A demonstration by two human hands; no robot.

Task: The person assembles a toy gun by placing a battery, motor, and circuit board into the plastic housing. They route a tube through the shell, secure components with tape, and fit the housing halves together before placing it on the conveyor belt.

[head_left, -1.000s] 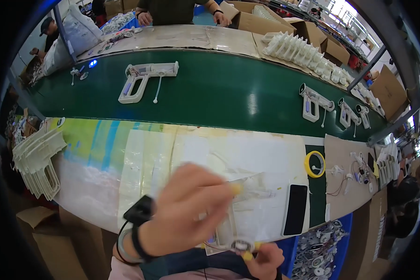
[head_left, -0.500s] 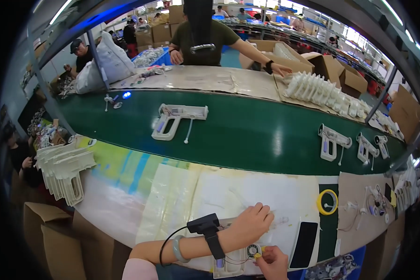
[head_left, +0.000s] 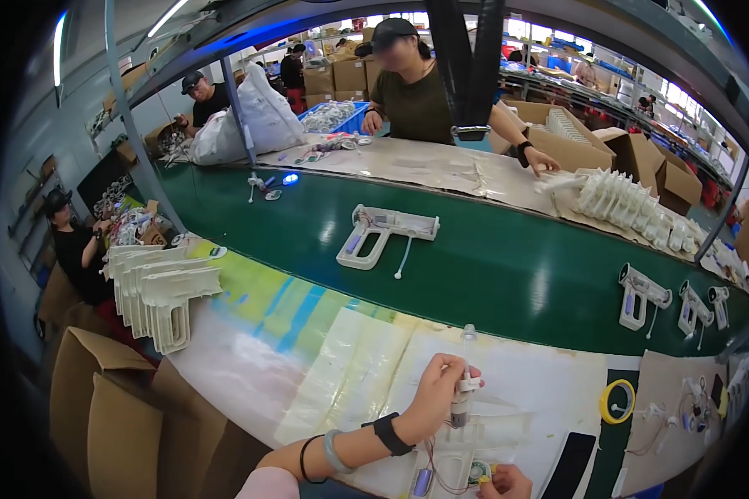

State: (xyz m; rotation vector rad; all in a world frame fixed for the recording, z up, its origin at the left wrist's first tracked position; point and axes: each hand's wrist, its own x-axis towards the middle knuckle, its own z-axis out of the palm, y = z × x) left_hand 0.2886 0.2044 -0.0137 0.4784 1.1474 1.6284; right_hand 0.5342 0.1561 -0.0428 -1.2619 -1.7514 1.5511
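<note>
My left hand is closed round a clear tube-like part with a white collar and a dark cylinder at its lower end, held upright above the work surface. Below it lies an open white plastic toy-gun shell, with a purple cylindrical cell in its handle and thin wires. My right hand, at the lower edge, pinches a round green-and-white disc beside the shell. Small yellow bits show at its fingertips. Some of the shell is cut off by the picture's edge.
A green conveyor belt carries several part-filled gun shells. Stacked shells stand at left. A phone, yellow tape roll and wired parts lie at right. Across the belt, a co-worker reaches towards more stacked shells.
My left hand has risen and now shows the clear tube-like part in its fingers. The view has turned, shifting the scene to the right. The co-worker's hand has moved at the stacked shells.
</note>
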